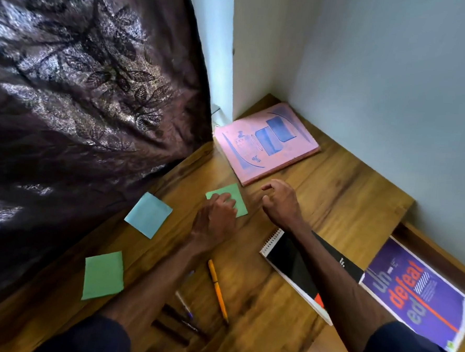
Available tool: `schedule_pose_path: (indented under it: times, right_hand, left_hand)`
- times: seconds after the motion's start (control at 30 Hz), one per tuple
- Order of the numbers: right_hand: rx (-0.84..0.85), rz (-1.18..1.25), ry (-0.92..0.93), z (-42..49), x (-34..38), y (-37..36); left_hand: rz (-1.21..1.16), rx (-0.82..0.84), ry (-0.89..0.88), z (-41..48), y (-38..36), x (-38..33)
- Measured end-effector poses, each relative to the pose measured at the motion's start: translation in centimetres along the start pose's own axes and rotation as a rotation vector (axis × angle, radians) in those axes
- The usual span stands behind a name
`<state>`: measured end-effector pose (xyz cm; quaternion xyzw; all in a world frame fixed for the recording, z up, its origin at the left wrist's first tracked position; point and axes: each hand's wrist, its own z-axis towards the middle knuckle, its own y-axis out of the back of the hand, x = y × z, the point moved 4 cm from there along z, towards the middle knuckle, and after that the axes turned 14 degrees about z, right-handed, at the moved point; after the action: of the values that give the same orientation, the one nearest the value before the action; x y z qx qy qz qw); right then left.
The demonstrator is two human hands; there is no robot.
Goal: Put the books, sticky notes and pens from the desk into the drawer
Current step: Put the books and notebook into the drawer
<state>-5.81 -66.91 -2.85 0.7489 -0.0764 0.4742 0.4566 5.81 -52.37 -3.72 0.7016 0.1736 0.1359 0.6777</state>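
On the wooden worktop [320, 186], left hand [218, 210] palm down, fingers stretched out and resting on a green sticky note [238, 203], nothing gripped. Right hand [280, 203] just beside it, raised a little over the wood, fingers loosely bent, holding nothing. Beyond both hands, a pink book [266, 142] flat in the corner by the wall, near the green note yet apart from it. To the left, close to the dark patterned curtain [81, 85], a blue sticky note [148, 214]; nearer the body, a second green sticky note [103, 275]. Between the forearms, a yellow pen [217, 290], with several dark pens [179, 319] beside it, blurred and partly hidden by the left forearm. Under the right forearm, a black spiral notebook [288, 263] at the worktop's right edge. Past that edge and lower down, a purple book [420, 299] flat on a wooden surface along the wall; whether drawer or shelf, impossible to tell.
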Motion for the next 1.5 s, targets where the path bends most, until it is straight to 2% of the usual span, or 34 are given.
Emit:
schedule_pose_path:
  times: [0.1, 0.3, 0.47, 0.63, 0.83, 0.97, 1.07, 1.2, 1.23, 1.3, 1.37, 1.5]
  right_hand:
    - [-0.012, 0.015, -0.027, 0.2, -0.1, 0.1]
    - [-0.048, 0.074, -0.054, 0.3, -0.3, 0.6]
    - [-0.071, 0.068, -0.079, 0.3, -1.5, 1.4]
    - [-0.117, 0.111, -0.060, -0.7, -2.0, 2.2]
    - [-0.205, 0.180, -0.093, -2.1, -2.3, 3.2]
    - [-0.250, 0.241, -0.142, -3.3, -2.2, 4.4]
    - [-0.261, 0.412, -0.235, -3.5, -2.4, 5.5]
    - [-0.141, 1.081, -0.582, -1.6, -2.7, 5.3]
    - [-0.099, 1.180, -0.636, -0.9, -2.5, 5.2]
    - [-0.082, 1.337, -0.654, 0.3, -2.2, 4.9]
    - [-0.137, 1.443, -0.608, 1.0, -1.8, 4.5]
    - [-0.193, 1.437, -0.588, 0.7, -1.3, 4.2]
  left_hand:
    - [0.010, -0.068, 0.017, -0.3, 0.5, 1.0]
    - [-0.161, -0.125, 0.176, 3.9, 2.6, -0.2]
    - [0.059, 0.048, 0.006, 9.9, 1.9, -2.3]
    - [0.209, 0.176, -0.089, 13.2, 2.2, -2.9]
    - [0.371, 0.206, -0.301, 13.9, 4.1, -4.5]
    - [0.499, 0.192, -0.358, 13.3, 5.2, -6.1]
    - [0.533, 0.138, -0.359, 12.7, 6.2, -6.6]
    - [0.544, 0.138, -0.354, 11.8, 8.8, -6.6]
    - [0.550, 0.141, -0.366, 11.4, 9.3, -6.6]
    - [0.536, 0.166, -0.393, 10.2, 10.0, -6.6]
    - [0.502, 0.205, -0.410, 9.0, 9.9, -6.4]
    - [0.392, 0.200, -0.297, 7.0, 9.4, -4.4]
